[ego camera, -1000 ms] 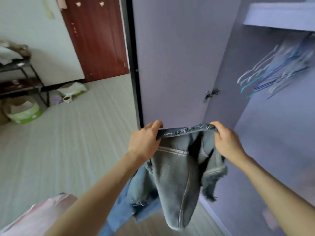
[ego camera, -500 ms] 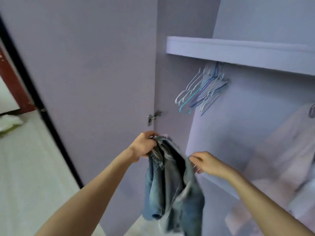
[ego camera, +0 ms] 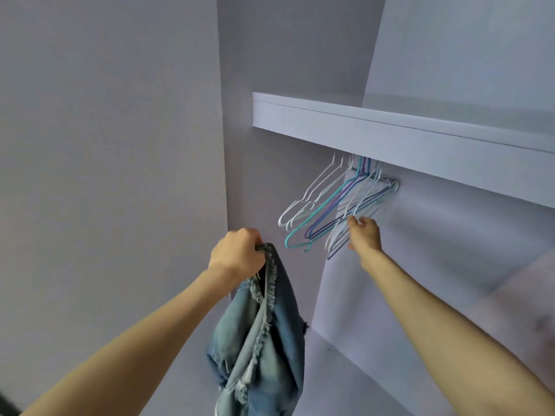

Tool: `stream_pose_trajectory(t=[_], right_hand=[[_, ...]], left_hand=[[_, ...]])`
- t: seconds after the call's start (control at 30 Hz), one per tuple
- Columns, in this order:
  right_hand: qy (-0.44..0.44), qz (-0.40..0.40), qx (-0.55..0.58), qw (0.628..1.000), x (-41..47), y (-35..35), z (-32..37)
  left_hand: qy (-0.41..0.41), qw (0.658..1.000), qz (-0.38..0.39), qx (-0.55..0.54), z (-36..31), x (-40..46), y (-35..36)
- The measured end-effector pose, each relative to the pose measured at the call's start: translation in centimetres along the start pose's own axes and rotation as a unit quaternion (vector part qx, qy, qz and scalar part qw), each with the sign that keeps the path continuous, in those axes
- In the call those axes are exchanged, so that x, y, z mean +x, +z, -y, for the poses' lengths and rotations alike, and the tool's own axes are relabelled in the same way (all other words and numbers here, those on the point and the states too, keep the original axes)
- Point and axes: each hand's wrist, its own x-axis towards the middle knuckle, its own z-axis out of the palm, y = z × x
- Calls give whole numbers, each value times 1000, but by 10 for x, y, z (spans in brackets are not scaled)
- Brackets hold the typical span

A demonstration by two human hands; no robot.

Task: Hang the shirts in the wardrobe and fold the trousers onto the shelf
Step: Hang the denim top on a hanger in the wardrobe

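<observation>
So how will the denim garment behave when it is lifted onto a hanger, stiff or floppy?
Probably floppy: the denim garment hangs in loose folds from the left hand. It looks fairly heavy, thick cloth pulling straight down. Its frayed edges may catch on the thin wire hangers that the right hand touches.

no readable text, labels or signs

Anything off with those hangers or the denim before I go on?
The wire hangers under the shelf are bunched and swung askew, tangled rather than hanging straight. The right hand pinches one. The denim garment, frayed along its edges, dangles crumpled from the left hand. Nothing looks broken.
</observation>
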Motion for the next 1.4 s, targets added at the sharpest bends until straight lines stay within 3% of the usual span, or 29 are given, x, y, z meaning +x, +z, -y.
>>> stream_pose_trajectory(t=[0.1, 0.27, 0.4, 0.57, 0.63, 0.8, 0.9, 0.97, 1.03, 1.1, 1.23, 1.4], right_hand=[[18, -15, -17, 1000, 22, 12, 7], [-10, -105, -81, 991, 27, 12, 4], [-29, -129, -28, 991, 22, 8, 1], [-68, -104, 102, 987, 16, -8, 2], [-78, -100, 157, 979, 1, -13, -4], [-108, -78, 128, 983, -76, -26, -66], [-86, -52, 115, 988, -116, -37, -114], [5, -28, 153, 988, -127, -45, -131], [101, -35, 159, 982, -128, -51, -139], [121, -88, 80, 986, -131, -57, -144], [7, -140, 45, 989, -158, -62, -160], [-54, -21, 95, 994, -167, -56, -159]], left_hand=[[-49, 995, 66, -61, 4, 17, 5], [-59, 993, 100, -31, 5, 35, 21], [-68, 984, 147, -68, 0, 47, 25], [-92, 952, 238, -172, 7, 55, 33], [-82, 951, 220, -199, 9, 53, 38], [-9, 990, 32, -136, 16, 31, 52], [-31, 992, 36, -117, 25, 17, 64], [-91, 964, 87, -233, 30, 6, 76], [-176, 902, 137, -369, 32, -5, 88], [-211, 885, 156, -385, 36, -13, 98], [-216, 894, 180, -349, 36, -12, 99], [-178, 896, 250, -320, 33, -8, 83]])
